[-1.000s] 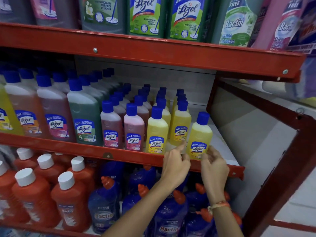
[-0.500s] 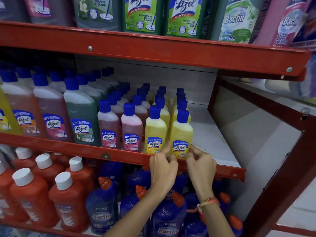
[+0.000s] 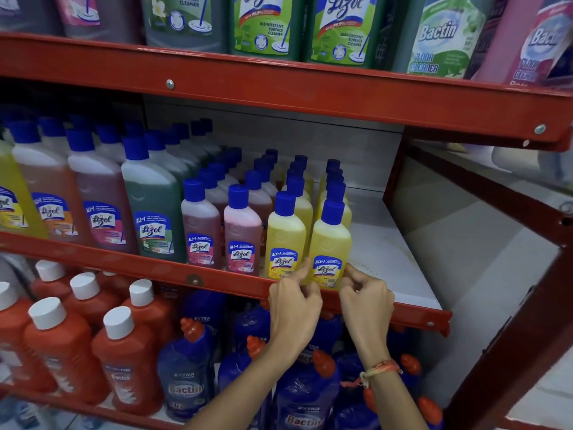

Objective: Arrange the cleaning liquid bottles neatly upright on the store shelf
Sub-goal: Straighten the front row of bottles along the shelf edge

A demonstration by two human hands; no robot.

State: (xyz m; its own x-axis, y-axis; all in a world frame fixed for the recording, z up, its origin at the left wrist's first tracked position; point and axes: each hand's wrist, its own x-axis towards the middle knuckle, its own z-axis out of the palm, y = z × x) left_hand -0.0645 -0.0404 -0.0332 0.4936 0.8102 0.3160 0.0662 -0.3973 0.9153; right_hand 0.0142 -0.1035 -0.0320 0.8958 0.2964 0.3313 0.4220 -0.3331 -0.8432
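Pinching the base of a small yellow Lizol bottle (image 3: 330, 243): left hand (image 3: 294, 308) fingertips on its left edge, right hand (image 3: 366, 301) fingertips on its right edge, other fingers curled. Bottle upright at front lip of middle red shelf (image 3: 124, 259), rightmost in front row, just beside another yellow Lizol bottle (image 3: 285, 237). Bare white shelf surface to its right. Thread bracelet (image 3: 376, 369) on right wrist

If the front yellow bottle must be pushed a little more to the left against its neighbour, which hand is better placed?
Probably the right hand. Its fingertips touch the right side of the front yellow Lizol bottle, beside bare shelf. The left hand sits on the side where the neighbouring yellow bottle stands.
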